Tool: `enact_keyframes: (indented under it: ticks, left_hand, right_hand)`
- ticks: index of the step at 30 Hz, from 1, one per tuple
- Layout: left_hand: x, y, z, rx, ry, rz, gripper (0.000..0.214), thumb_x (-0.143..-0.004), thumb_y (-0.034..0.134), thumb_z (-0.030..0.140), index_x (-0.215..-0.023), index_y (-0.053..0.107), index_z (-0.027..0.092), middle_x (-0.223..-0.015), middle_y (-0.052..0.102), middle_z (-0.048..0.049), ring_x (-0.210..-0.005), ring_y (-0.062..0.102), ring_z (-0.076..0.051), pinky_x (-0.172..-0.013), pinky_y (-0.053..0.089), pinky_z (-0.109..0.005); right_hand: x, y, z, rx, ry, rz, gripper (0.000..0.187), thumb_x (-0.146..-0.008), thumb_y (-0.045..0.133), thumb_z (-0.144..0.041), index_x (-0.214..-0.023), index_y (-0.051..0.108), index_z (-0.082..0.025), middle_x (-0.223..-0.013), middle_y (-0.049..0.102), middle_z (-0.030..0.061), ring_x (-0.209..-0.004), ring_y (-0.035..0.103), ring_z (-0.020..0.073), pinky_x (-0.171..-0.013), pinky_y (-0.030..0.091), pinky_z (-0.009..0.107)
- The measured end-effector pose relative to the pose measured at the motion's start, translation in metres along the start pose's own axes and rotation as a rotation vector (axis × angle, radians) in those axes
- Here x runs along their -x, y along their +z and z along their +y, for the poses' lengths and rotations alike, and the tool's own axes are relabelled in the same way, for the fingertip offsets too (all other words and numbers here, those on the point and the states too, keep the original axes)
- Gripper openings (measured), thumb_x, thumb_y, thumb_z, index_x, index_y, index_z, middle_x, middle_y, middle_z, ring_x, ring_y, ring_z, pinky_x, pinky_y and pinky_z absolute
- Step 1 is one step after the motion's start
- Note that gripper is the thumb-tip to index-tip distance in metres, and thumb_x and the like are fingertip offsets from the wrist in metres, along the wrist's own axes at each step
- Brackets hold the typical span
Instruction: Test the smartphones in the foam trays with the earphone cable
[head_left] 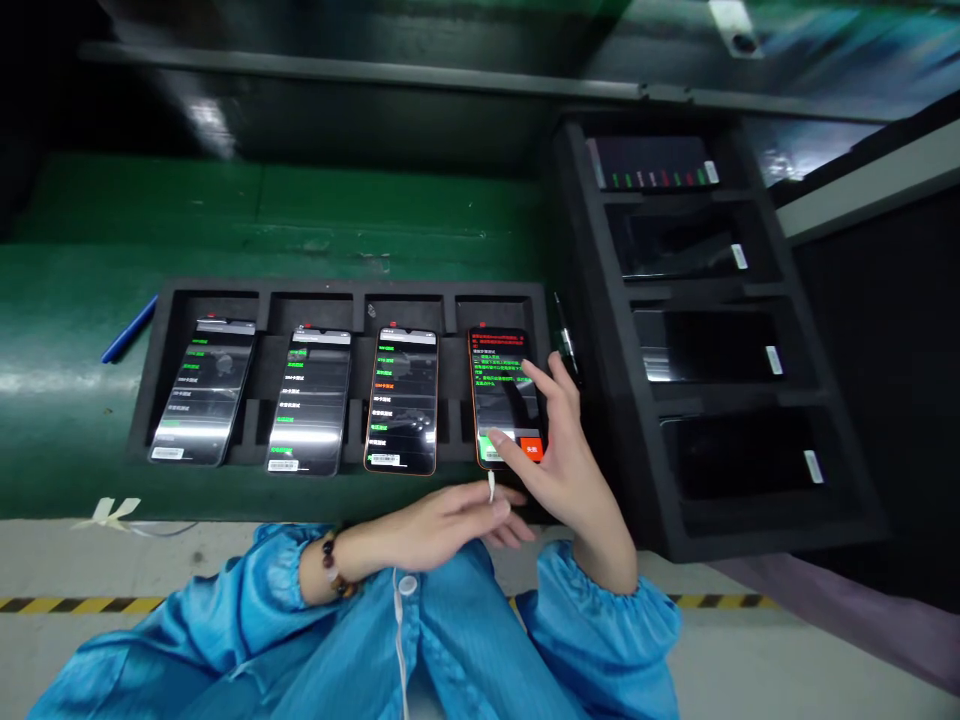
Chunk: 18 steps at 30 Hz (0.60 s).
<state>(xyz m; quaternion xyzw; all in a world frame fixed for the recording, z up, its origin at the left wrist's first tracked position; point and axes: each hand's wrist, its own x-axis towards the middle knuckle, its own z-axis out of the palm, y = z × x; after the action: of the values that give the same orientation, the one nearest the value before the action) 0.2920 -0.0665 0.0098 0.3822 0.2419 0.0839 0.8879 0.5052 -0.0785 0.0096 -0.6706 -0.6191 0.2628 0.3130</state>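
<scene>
A black foam tray [262,300] on the green mat holds several lit phones side by side. My right hand [570,470] grips the rightmost phone [504,385] by its right edge, thumb on the green button at the bottom of its screen. My left hand [450,520] pinches a white cable plug [491,488] just below that phone's bottom edge; the cable [401,640] runs down over my blue sleeve. The phone beside it [401,400] has an orange rim and shows a list of test lines.
A second black foam tray [592,330] with dark phones in stacked slots stands to the right. A blue pen [129,330] lies on the green mat [90,280] at the left. A black-and-yellow striped tape [75,604] runs along the table's near edge.
</scene>
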Motion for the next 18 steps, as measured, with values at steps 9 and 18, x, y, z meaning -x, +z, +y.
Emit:
enact_keyframes:
  ticks: [9, 18]
  left_hand:
    - [0.118, -0.046, 0.051, -0.518, 0.065, -0.294, 0.042, -0.102, 0.08, 0.055, -0.13, 0.082, 0.024, -0.131, 0.081, -0.0107, -0.122, 0.074, -0.025, -0.109, 0.056, -0.034]
    - [0.115, -0.039, 0.047, -0.614, 0.259, 0.034, 0.029, -0.106, 0.076, 0.047, -0.099, 0.081, 0.019, -0.089, 0.08, -0.0048, -0.084, 0.069, -0.016, -0.077, 0.053, -0.026]
  right_hand:
    - [-0.008, 0.003, 0.003, -0.117, 0.007, 0.139, 0.061, -0.114, 0.053, -0.063, -0.167, 0.047, -0.034, -0.183, 0.034, 0.0112, -0.172, 0.031, 0.0353, -0.14, 0.028, 0.066]
    - [-0.018, 0.013, 0.014, -0.256, -0.044, 0.337, 0.055, -0.116, 0.042, -0.066, -0.149, 0.066, -0.029, -0.165, 0.058, 0.0128, -0.16, 0.051, 0.0353, -0.135, 0.038, 0.064]
